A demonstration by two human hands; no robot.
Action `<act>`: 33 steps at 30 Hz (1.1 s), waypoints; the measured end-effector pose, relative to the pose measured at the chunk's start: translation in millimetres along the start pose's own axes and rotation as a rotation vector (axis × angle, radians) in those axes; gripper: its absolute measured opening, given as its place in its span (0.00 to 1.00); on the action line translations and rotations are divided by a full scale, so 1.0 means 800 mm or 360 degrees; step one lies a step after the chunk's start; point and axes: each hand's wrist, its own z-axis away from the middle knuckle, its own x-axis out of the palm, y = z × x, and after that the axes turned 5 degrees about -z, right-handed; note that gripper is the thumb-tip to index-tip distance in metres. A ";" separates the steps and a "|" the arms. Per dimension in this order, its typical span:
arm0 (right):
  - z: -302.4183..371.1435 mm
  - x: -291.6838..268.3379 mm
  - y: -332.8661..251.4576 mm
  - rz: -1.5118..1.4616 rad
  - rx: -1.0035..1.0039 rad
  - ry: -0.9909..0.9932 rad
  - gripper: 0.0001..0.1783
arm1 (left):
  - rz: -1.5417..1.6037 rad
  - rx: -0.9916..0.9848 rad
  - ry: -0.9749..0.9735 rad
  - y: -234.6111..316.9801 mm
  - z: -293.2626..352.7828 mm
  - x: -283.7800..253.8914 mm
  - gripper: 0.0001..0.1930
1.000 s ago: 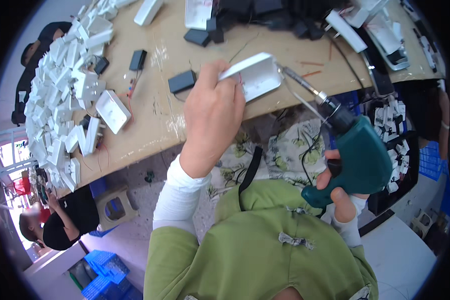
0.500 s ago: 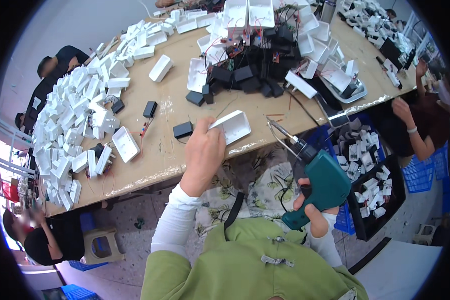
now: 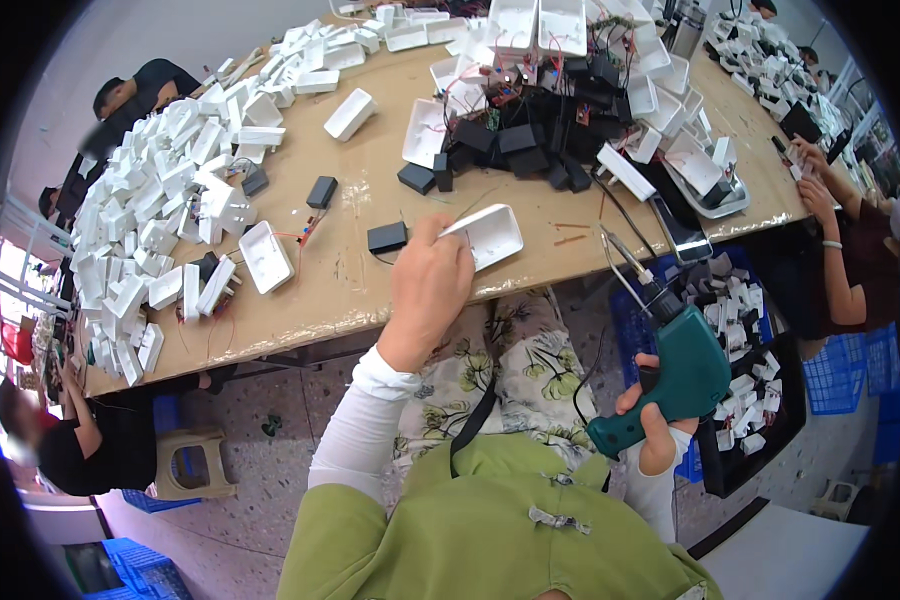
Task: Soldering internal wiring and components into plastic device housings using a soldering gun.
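My left hand (image 3: 430, 285) pinches the near-left side of an open white plastic case (image 3: 498, 238) by the table's front edge. Its fingertips cover part of that side. In my right hand (image 3: 655, 430) is a green pistol-shaped soldering gun (image 3: 692, 365), its finger resting near the trigger. The gun's metal tip points up and left, to the right of the case and apart from it. Left of my left hand lies a black rectangular block (image 3: 387, 238) with a thin wire.
White cases (image 3: 185, 170) are heaped along the table's left side. Black blocks (image 3: 518, 138) and wired boards pile up at the back. A phone (image 3: 682, 230) lies at the right edge, above bins of white parts (image 3: 745, 390). Co-workers sit on both sides.
The whole view has shifted, moving the table's things rightward and up. My left hand stays on the case; the soldering gun sits slightly farther from it. The right co-worker's hands have come together.
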 end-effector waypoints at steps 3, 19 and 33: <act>-0.005 -0.001 0.002 0.0035 0.0024 0.0013 0.35 | 0.0100 0.0064 0.0023 -0.002 0.000 -0.006 0.08; -0.028 -0.004 0.018 0.0106 0.0048 -0.0076 0.31 | 0.0339 0.0297 -0.0249 -0.031 -0.015 0.000 0.35; -0.042 -0.012 0.024 -0.0012 -0.0052 -0.0004 0.32 | -0.0784 0.0056 -0.0027 -0.176 -0.121 -0.105 0.15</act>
